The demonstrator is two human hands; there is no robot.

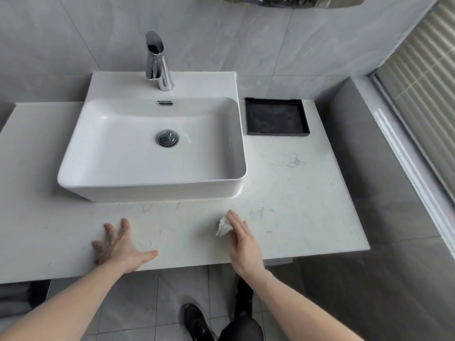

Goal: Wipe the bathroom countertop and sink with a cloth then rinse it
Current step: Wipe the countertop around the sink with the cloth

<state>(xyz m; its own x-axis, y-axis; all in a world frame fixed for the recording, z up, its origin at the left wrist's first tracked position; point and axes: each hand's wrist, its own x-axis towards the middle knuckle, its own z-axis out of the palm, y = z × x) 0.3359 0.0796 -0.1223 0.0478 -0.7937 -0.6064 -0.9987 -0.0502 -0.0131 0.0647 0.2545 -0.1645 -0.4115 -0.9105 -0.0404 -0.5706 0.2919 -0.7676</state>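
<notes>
A white marbled countertop (290, 183) carries a white rectangular vessel sink (123, 190) with a chrome drain plug (167, 137) and a chrome faucet (157, 62) behind it. My right hand (242, 238) lies flat on the counter's front strip, pressing a small crumpled white cloth (223, 227) that sticks out to the left of the fingers. My left hand (120, 246) rests on the counter near the front edge, fingers spread, holding nothing.
A black square tray (277, 116) sits on the counter right of the sink. A grey ledge and a window with blinds (423, 80) run along the right. Grey tile wall stands behind. Below the counter's front edge are floor tiles and my black shoes (197, 321).
</notes>
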